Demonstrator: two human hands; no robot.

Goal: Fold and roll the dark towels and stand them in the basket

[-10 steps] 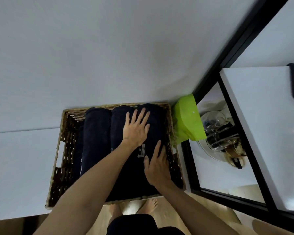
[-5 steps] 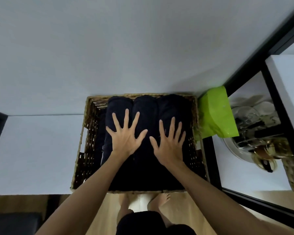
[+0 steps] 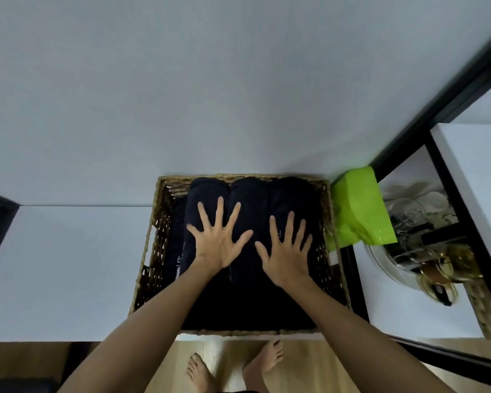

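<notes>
Towel [image 3: 179, 260] lettering — unreadable

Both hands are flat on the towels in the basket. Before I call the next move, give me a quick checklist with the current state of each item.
1. Rolled dark towels inside the wicker basket: ok, three rolls side by side, with another dark one at the left wall.
2. Left hand free of any grip: ok, fingers spread flat on the rolls.
3. Right hand free: ok, also flat and spread.
4. Basket fully on the white shelf: ok, though its near rim sits at the shelf edge.
5. Green bag clear of the basket: not ok, it touches the right wall.
6. More towels left to roll: cannot tell, none in view.
</notes>
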